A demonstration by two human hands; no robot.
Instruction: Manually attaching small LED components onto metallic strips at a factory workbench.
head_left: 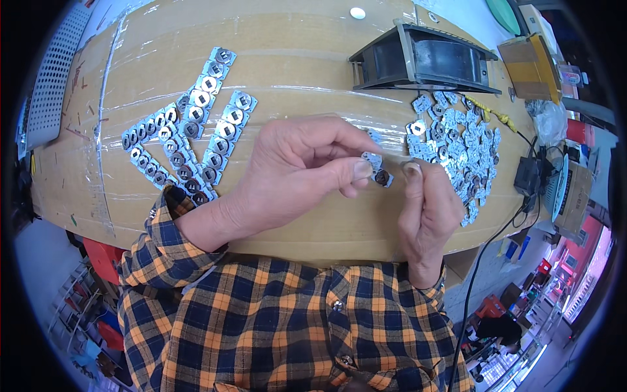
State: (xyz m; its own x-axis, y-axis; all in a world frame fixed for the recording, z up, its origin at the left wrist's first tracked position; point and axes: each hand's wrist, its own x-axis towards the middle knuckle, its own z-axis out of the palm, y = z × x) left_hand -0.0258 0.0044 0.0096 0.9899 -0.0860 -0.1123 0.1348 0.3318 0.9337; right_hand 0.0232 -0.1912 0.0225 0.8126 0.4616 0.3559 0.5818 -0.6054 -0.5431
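My left hand (294, 160) is closed, pinching a short piece of small joined boards (383, 177) between thumb and index finger. One of these boards carries a round dark part. Close by on the right, my right hand (428, 206) has its thumb pressed to its curled fingers. A blurred sliver shows between the two hands, and I cannot make out whether the right fingertips grip it. Under the hands lies the cardboard-covered table (313, 242). Another small board (373, 136) shows just behind the left fingers.
Left of my hands lie several strips of joined boards (222, 140) with round discs. A heap of similar loose pieces (460, 150) spreads at the right, below a black fan (428, 60). A black cable (486, 251) runs down the right side. A perforated white tray (57, 72) stands far left.
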